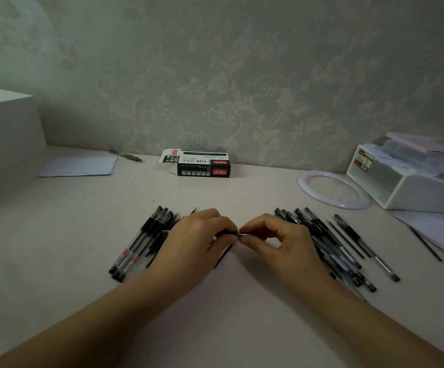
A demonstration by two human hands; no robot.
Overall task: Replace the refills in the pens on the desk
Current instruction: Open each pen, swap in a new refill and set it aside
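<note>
While both hands' fingers (244, 229) pinch one pen (224, 233), pen box (203, 166) lies open, contents unseen.

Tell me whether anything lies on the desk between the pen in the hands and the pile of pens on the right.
Nothing visible does. The black pen is held between the left hand and right hand; the right-hand pile of black pens begins directly behind the right hand.

smooth, faintly glossy pale pink desk (83, 235). clear plastic pens with black matt grips (146, 240) at nine o'clock. printed cardboard box (202, 166) at twelve o'clock. glossy white plastic ring (305, 179) at two o'clock. embossed floral wallpaper (242, 88), matt.
</note>
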